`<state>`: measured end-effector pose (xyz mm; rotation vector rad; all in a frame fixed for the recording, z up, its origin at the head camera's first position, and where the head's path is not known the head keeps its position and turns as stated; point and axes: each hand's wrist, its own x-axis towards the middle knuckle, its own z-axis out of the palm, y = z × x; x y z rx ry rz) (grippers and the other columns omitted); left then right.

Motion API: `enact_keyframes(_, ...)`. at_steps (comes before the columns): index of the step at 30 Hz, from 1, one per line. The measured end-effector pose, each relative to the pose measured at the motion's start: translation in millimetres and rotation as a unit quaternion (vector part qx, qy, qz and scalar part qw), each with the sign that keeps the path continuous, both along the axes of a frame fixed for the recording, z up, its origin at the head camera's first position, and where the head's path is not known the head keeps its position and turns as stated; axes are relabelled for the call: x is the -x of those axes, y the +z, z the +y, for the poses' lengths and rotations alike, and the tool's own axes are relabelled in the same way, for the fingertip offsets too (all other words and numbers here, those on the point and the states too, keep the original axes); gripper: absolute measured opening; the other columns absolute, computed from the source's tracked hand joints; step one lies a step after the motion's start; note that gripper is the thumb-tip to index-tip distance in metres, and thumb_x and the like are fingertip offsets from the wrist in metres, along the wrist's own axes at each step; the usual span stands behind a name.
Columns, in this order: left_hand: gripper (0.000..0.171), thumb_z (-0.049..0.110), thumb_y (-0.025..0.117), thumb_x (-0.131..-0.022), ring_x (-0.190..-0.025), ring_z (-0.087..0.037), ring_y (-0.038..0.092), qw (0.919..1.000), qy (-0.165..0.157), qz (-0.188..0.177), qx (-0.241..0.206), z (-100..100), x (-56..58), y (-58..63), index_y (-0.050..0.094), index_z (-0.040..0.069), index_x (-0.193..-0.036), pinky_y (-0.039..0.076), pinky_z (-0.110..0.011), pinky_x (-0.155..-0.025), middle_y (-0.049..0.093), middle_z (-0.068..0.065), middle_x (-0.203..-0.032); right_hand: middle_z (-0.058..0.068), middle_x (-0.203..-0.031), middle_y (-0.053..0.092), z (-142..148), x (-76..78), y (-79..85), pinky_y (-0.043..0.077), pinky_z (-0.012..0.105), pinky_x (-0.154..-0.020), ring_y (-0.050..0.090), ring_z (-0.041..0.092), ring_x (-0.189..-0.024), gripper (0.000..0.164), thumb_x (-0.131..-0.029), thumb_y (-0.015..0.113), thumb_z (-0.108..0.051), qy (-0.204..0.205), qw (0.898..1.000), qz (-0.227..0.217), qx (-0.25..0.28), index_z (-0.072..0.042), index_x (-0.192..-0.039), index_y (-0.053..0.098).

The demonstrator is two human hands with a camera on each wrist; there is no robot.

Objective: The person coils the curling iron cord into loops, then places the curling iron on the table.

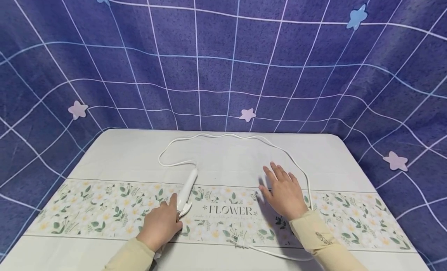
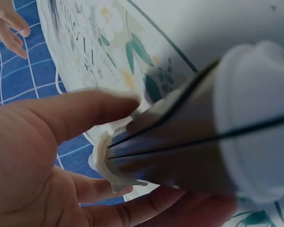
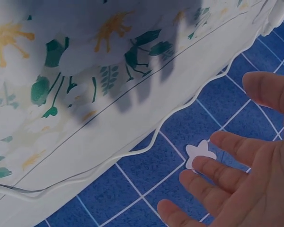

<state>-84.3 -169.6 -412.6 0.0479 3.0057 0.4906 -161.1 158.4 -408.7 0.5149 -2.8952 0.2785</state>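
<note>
A white curling iron (image 1: 187, 188) lies slantwise left of the table's middle, its handle pointing away and the cord leaving its far end. My left hand (image 1: 160, 225) grips it near the clamp lever (image 1: 186, 209). In the left wrist view, thumb and fingers lie on opposite sides of the shiny metal barrel (image 2: 180, 153), whose white end cap (image 2: 255, 118) is close to the camera. My right hand (image 1: 284, 193) holds nothing; its fingers are spread above the table to the right, inside the cord's loop, as the right wrist view also shows.
The white cord (image 1: 228, 134) arcs along the table's back and down the right side to a plug (image 1: 241, 242) near the front. A flowered strip with the word FLOWER (image 1: 230, 210) crosses the white tabletop (image 1: 132, 150). A blue grid-patterned curtain (image 1: 216, 69) hangs behind.
</note>
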Motion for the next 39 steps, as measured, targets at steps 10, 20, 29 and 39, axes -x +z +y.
enact_keyframes(10, 0.083, 0.007, 0.085, -0.072, -0.058, -0.033, 0.065, 0.9994, 0.003, -0.032, -0.006, -4.3, 6.5, -2.2, 0.039, -0.030, -0.131, 0.058, -0.048, -0.050, 0.063, -0.038, -0.092, 0.021, -0.154, 0.044, -2.0, -5.9, 2.8, 0.033, 0.063, -0.112, 0.044, 0.041, -0.140, 0.060, -0.097, 0.067, -0.035, 0.016, 1.000, 0.007, 0.008, -0.005, -0.147, 0.052)
enact_keyframes(20, 0.063, 0.012, 0.084, -0.074, -0.052, -0.021, 0.056, 0.9963, 0.026, -0.061, -0.054, -11.9, 6.6, -5.0, 0.051, -0.028, -0.110, 0.053, -0.036, -0.046, 0.056, -0.009, -0.064, 0.020, -0.153, 0.045, -4.0, -15.6, 4.2, 0.035, 0.062, -0.111, 0.044, 0.038, -0.140, 0.058, -0.097, 0.069, -0.034, 0.030, 0.999, 0.014, 0.007, -0.005, -0.145, 0.055)
enact_keyframes(29, 0.070, 0.010, 0.078, -0.078, -0.059, -0.023, 0.059, 0.9949, 0.014, -0.075, -0.065, -15.2, 9.4, -5.1, 0.043, -0.026, -0.126, 0.054, -0.040, -0.053, 0.063, -0.014, -0.074, 0.020, -0.152, 0.048, -4.1, -16.3, 2.2, 0.037, 0.061, -0.109, 0.046, 0.038, -0.139, 0.058, -0.095, 0.071, -0.033, 0.028, 0.999, 0.033, 0.009, -0.005, -0.143, 0.056)
enact_keyframes(39, 0.067, 0.009, 0.078, -0.083, -0.064, -0.022, 0.063, 0.9864, 0.028, -0.080, -0.141, -20.4, 6.1, 4.5, 0.039, -0.021, -0.129, 0.056, -0.039, -0.052, 0.064, -0.015, -0.080, 0.020, -0.151, 0.048, -1.7, -16.5, 3.0, 0.036, 0.060, -0.111, 0.046, 0.038, -0.139, 0.057, -0.096, 0.070, -0.034, 0.031, 0.999, 0.039, 0.021, -0.004, -0.143, 0.057)
